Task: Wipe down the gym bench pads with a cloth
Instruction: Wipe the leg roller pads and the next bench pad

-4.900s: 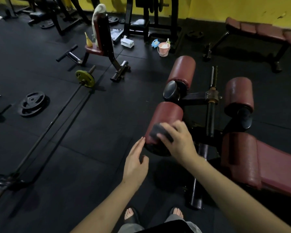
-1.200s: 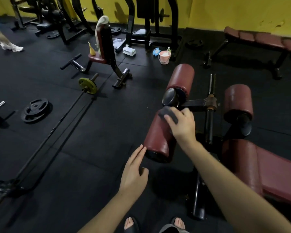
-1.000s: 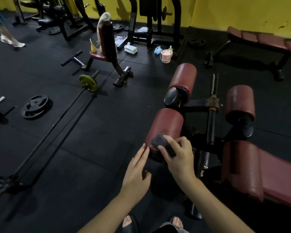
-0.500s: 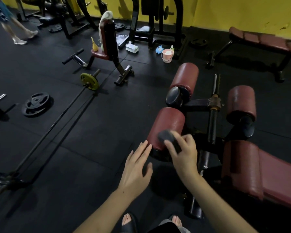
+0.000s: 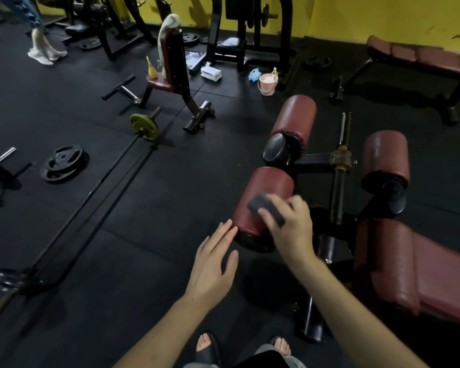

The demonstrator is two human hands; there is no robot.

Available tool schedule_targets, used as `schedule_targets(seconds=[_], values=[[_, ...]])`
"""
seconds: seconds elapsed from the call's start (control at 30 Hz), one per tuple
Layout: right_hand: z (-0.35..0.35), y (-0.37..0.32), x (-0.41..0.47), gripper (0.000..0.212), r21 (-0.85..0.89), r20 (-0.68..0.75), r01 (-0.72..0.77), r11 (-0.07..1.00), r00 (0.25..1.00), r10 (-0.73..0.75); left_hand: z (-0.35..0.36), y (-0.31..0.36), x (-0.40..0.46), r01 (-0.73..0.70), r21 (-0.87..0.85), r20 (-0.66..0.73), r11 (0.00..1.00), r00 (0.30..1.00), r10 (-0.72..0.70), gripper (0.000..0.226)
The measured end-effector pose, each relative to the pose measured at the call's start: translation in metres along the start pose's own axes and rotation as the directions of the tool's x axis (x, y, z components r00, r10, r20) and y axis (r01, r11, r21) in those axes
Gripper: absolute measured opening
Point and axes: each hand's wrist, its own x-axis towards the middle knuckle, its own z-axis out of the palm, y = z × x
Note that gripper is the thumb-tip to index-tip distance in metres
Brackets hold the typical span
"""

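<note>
Landmark = near roller pad (image 5: 263, 200), the dark-red cylinder closest to the person's feet.

Right hand (image 5: 290, 227) sits on top of that pad w/ fingers curled round a small dark cloth (image 5: 264, 209), pressing it onto the pad's upper side, toward the near end. Hand is a bit blurred, so exact finger lay is unclear, but the cloth is clearly gripped and touching the vinyl.

Left hand (image 5: 214, 264) is just left of the pad, fingers straight and together, holding nothing; fingertips right at the pad's near-left edge, can't tell if touching or only beside it.

Beyond the pad: far roller pad (image 5: 294, 119) on the same side, another roller pad (image 5: 385, 158) to the right across the metal bar (image 5: 337, 181). Main bench pad (image 5: 414, 272) lies right of the near roller.

Step in hand, as I read it: wiping the near roller, top surface. Other rollers + bench pad prob. not done yet.

Next move calls for: keep cloth flat under pressure, work round the curve to the sides and underside; left hand could steady the roller if it spins. Then shift to the far roller.
</note>
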Motion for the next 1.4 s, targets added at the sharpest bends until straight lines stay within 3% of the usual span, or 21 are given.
schedule_targets(seconds=[0.1, 0.2, 0.33, 0.4, 0.63, 0.77, 0.8, 0.93, 1.0, 1.07, 1.23, 1.33, 1.4], values=[[-0.007, -0.005, -0.033, 0.040, 0.039, 0.026, 0.105, 0.994, 0.994, -0.106, 0.007, 0.006, -0.001, -0.069, 0.008, 0.032, 0.998, 0.997, 0.068, 0.058], [0.001, 0.013, 0.003, 0.039, -0.033, 0.028, 0.187, 0.982, 0.982, -0.187, 0.012, 0.008, 0.001, -0.045, 0.080, 0.034, 0.996, 0.999, 0.043, 0.062], [0.011, 0.041, 0.080, 0.037, -0.006, 0.006, -0.092, 0.996, 0.996, 0.092, 0.010, 0.006, 0.002, 0.000, 0.086, 0.025, 0.996, 1.000, -0.003, 0.062], [0.014, 0.036, 0.087, 0.038, -0.032, 0.022, -0.131, 0.991, 0.991, 0.132, 0.007, 0.004, 0.003, 0.060, 0.017, 0.038, 0.998, 0.997, -0.061, 0.061], [-0.003, -0.012, -0.030, 0.038, 0.005, 0.001, 0.037, 0.999, 0.999, -0.037, 0.006, 0.007, -0.003, 0.104, -0.063, 0.047, 0.993, 0.994, -0.101, 0.058], [0.004, 0.012, 0.005, 0.038, -0.033, 0.000, 0.153, 0.988, 0.988, -0.153, 0.008, 0.007, 0.001, 0.112, -0.056, 0.036, 0.992, 0.993, -0.110, 0.057], [0.009, 0.020, 0.025, 0.037, -0.045, -0.010, 0.123, 0.991, 0.992, -0.124, 0.007, 0.006, 0.002, 0.125, -0.049, 0.043, 0.991, 0.992, -0.122, 0.057], [0.018, 0.043, 0.094, 0.042, -0.002, -0.008, -0.226, 0.974, 0.974, 0.226, 0.003, 0.005, 0.005, 0.123, -0.028, 0.040, 0.992, 0.992, -0.122, 0.057], [0.018, 0.038, 0.091, 0.044, -0.007, 0.005, -0.251, 0.968, 0.968, 0.251, 0.000, 0.006, 0.007, 0.137, -0.002, 0.026, 0.991, 0.990, -0.137, 0.055], [0.014, 0.025, 0.064, 0.043, 0.025, -0.011, -0.199, 0.980, 0.980, 0.199, -0.001, 0.007, 0.007, 0.133, 0.009, -0.002, 0.991, 0.991, -0.133, 0.054], [-0.005, -0.001, -0.033, 0.041, 0.064, -0.011, -0.091, 0.994, 0.996, 0.091, 0.009, 0.011, 0.003, -0.050, 0.060, 0.009, 0.997, 0.999, 0.049, 0.061], [-0.003, 0.008, -0.022, 0.038, 0.024, -0.013, 0.048, 0.999, 0.999, -0.048, 0.012, 0.006, 0.007, -0.029, 0.126, 0.003, 0.992, 1.000, 0.029, 0.063], [0.009, 0.021, 0.016, 0.040, -0.021, -0.019, 0.061, 0.998, 0.998, -0.061, 0.010, 0.001, 0.008, 0.035, 0.103, 0.011, 0.994, 0.999, -0.036, 0.063]])
